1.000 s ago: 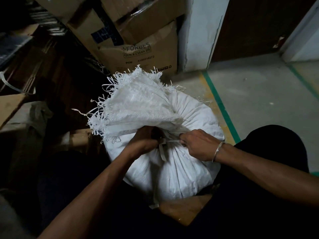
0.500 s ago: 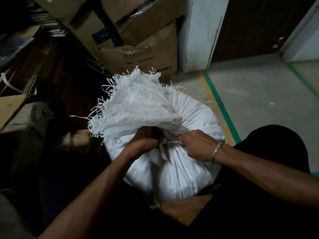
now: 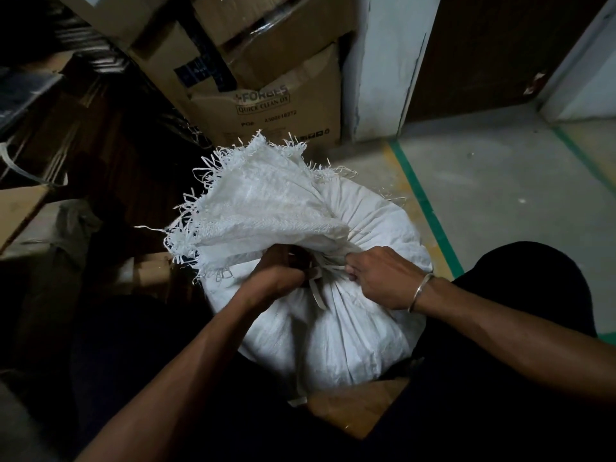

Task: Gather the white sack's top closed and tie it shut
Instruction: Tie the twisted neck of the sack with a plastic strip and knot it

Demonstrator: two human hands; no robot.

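A full white woven sack [image 3: 333, 331] stands in front of me, its top bunched into a neck with the frayed mouth [image 3: 253, 201] fanning out to the upper left. A flat white strip [image 3: 315, 290] wraps the neck and its loose end hangs down the sack's front. My left hand [image 3: 276, 273] is curled at the left side of the neck, gripping the strip there. My right hand [image 3: 383, 278], with a metal bangle on the wrist, pinches the other end of the strip on the neck's right side. The knot itself is partly hidden between my hands.
Stacked cardboard boxes [image 3: 266, 105] lean behind the sack beside a white pillar [image 3: 376, 68]. A concrete floor with a green line [image 3: 423, 201] lies to the right. Dark clutter and a wooden piece [image 3: 150, 271] fill the left. My dark-clothed knee [image 3: 520, 271] is at right.
My right hand has shifted slightly toward the neck. The frayed mouth and the sack have barely moved.
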